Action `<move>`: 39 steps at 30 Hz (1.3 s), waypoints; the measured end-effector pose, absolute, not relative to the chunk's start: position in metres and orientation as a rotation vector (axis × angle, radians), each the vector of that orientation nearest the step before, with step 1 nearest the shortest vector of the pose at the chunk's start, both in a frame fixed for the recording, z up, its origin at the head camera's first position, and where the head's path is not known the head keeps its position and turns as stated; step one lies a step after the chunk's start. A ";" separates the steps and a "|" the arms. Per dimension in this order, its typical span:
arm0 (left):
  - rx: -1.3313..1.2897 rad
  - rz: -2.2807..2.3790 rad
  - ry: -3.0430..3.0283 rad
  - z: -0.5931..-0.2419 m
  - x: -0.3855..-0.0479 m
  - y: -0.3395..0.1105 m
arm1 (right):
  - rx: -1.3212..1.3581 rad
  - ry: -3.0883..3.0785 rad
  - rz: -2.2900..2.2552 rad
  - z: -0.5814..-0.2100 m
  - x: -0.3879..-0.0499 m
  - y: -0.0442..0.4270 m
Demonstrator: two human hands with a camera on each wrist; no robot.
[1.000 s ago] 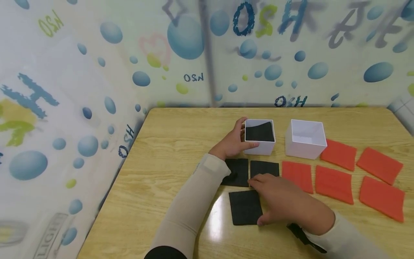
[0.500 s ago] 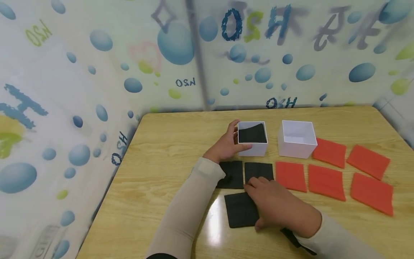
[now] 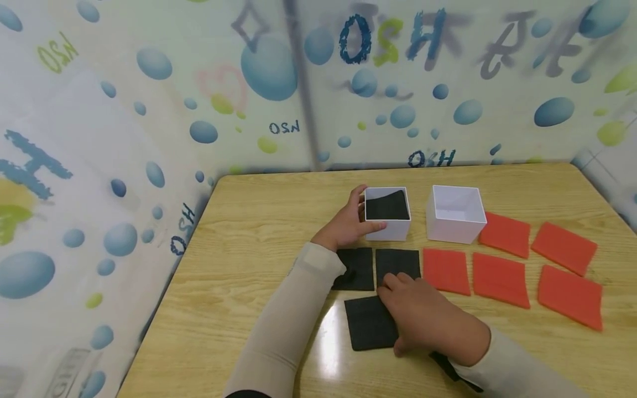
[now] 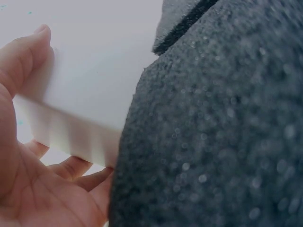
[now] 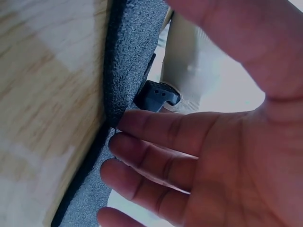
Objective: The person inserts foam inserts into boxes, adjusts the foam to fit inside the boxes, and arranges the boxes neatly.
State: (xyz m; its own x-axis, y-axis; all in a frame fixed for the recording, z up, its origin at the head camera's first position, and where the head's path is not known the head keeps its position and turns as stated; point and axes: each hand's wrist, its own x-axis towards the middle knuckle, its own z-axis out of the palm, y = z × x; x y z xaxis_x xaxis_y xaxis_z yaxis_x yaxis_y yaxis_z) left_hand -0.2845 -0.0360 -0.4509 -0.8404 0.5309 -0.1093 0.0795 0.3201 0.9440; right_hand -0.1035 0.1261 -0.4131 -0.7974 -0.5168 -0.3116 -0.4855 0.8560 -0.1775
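Observation:
My left hand (image 3: 345, 225) grips a small white box (image 3: 393, 232), thumb on its front and fingers round its left and far side. A black foam sheet (image 3: 387, 207) lies inside that box. My right hand (image 3: 430, 315) is over the right side of a flat black foam square (image 3: 370, 327), its thumb at the near edge and its fingertips at the far edge. In the right wrist view, the fingertips (image 5: 125, 149) touch the foam. Two more black foam squares (image 3: 398, 261) lie just beyond, one partly behind my left sleeve.
A second white box (image 3: 455, 229) stands to the right with nothing visible inside. Several red foam pieces (image 3: 500, 279) lie flat on the right of the wooden table (image 3: 259, 221). A patterned cloth wall (image 3: 259, 121) closes off the back and left.
The view has shifted a little, so everything appears further left. My right hand has drawn slightly closer round the black foam square. The left hand keeps its hold on the box.

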 end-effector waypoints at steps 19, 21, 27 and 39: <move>0.549 1.537 2.183 -0.449 -0.285 -0.036 | -0.762 2.658 -0.091 -0.414 -0.103 0.125; 0.550 1.531 2.191 -0.450 -0.285 -0.036 | -0.768 2.659 -0.086 -0.414 -0.103 0.125; 0.529 1.498 2.221 -0.449 -0.284 -0.036 | -0.787 2.676 -0.096 -0.416 -0.103 0.126; 0.520 1.459 2.260 -0.451 -0.284 -0.037 | -0.747 2.629 -0.322 -0.404 -0.102 0.135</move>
State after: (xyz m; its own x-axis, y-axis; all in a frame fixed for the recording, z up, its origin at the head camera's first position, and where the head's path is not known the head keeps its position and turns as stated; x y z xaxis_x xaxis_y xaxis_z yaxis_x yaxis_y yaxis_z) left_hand -0.2837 -0.0371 -0.4511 -0.8512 0.5088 -0.1287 0.0920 0.3862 0.9178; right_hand -0.1020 0.1353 -0.4037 -0.7830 -0.5437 -0.3021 -0.4547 0.8318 -0.3185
